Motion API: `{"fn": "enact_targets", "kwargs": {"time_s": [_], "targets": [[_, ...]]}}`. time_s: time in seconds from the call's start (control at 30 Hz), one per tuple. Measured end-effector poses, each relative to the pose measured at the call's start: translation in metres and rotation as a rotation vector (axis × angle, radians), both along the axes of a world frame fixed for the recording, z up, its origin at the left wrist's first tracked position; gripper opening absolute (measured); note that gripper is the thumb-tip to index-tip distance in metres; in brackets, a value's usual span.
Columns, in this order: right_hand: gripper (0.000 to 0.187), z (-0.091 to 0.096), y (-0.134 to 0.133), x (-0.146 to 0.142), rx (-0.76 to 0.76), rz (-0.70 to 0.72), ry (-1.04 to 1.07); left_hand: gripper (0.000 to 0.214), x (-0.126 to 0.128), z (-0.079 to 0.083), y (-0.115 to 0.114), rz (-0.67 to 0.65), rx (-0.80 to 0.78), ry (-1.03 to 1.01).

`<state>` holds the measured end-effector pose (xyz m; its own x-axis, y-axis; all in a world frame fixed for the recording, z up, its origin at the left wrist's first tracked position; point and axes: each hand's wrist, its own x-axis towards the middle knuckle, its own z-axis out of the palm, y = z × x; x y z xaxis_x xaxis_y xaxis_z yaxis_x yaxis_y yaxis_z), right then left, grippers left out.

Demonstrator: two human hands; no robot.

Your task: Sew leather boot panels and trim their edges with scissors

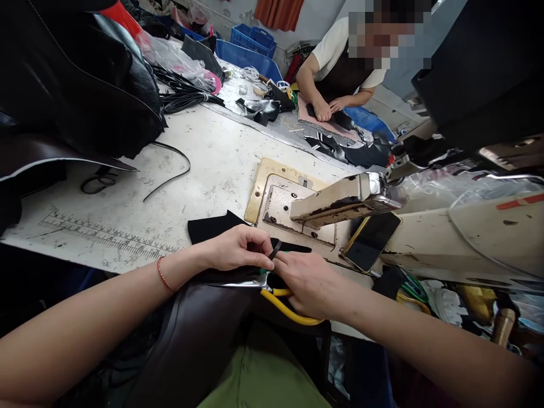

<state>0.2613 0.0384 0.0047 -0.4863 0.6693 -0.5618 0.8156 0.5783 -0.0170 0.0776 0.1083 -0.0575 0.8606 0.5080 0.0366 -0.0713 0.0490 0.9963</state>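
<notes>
My left hand (240,247) is closed, thumb and fingertips pinching a thin black strip (276,249) whose end sticks up between the two hands. My right hand (308,280) is closed on yellow-handled scissors (293,314), with the blades pointing left below my left hand. Its fingertips meet the strip close to my left thumb. Under my left wrist a black fabric piece (208,229) lies at the table's front edge, partly covered by the hand. Just beyond both hands is the sewing machine's base plate (278,195). Small green bits show between the hands, too hidden to name.
The sewing machine arm (340,198) reaches in from the right, with a phone (374,241) beside it. Black leather (76,79) is heaped at the left. A loose black cord (181,157) lies on the white table (204,153). Across it, a co-worker's hands (325,109) press on dark material.
</notes>
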Motion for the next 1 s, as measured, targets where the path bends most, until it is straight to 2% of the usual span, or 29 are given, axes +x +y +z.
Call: {"fn": "enact_targets", "kwargs": {"time_s": [0.13,0.23,0.3,0.37,0.4,0.43,0.47,0.5,0.57,0.63,0.77,1.0], "targets": [[0.021,0.001,0.006,-0.016,-0.023,0.049,0.041,0.028,0.005,0.0,0.004,0.049,0.05,0.012],[0.02,0.0,0.007,-0.022,-0.026,0.068,0.071,0.024,0.0,0.01,0.006,0.142,0.121,0.092],[0.021,0.0,0.007,-0.021,-0.001,0.054,0.112,0.023,-0.017,0.022,0.002,0.302,0.193,0.179],[0.021,-0.001,0.005,-0.017,0.013,0.021,0.15,0.038,-0.045,0.036,-0.011,0.542,0.255,0.333],[0.019,-0.002,0.004,-0.014,0.018,-0.001,0.16,0.039,-0.06,0.041,-0.021,0.699,0.271,0.476],[0.018,-0.003,0.002,-0.011,0.028,-0.025,0.166,0.039,-0.076,0.044,-0.032,0.755,0.203,0.628],[0.018,-0.005,0.0,-0.008,0.042,-0.049,0.169,0.04,-0.089,0.045,-0.044,0.711,0.062,0.712],[0.018,-0.006,-0.002,-0.007,0.06,-0.071,0.17,0.04,-0.1,0.044,-0.057,0.651,-0.121,0.712],[0.018,-0.01,-0.005,-0.005,0.092,-0.103,0.176,0.047,-0.11,0.038,-0.077,0.596,-0.441,0.555],[0.019,-0.013,-0.008,-0.006,0.132,-0.124,0.184,0.051,-0.108,0.03,-0.088,0.623,-0.649,0.383],[0.02,-0.014,-0.012,-0.01,0.235,-0.142,0.221,0.041,-0.096,0.026,-0.087,0.639,-0.795,0.191],[0.014,-0.016,-0.011,-0.002,0.337,-0.121,0.36,0.031,-0.089,0.049,-0.085,0.576,-0.861,0.079]]}}
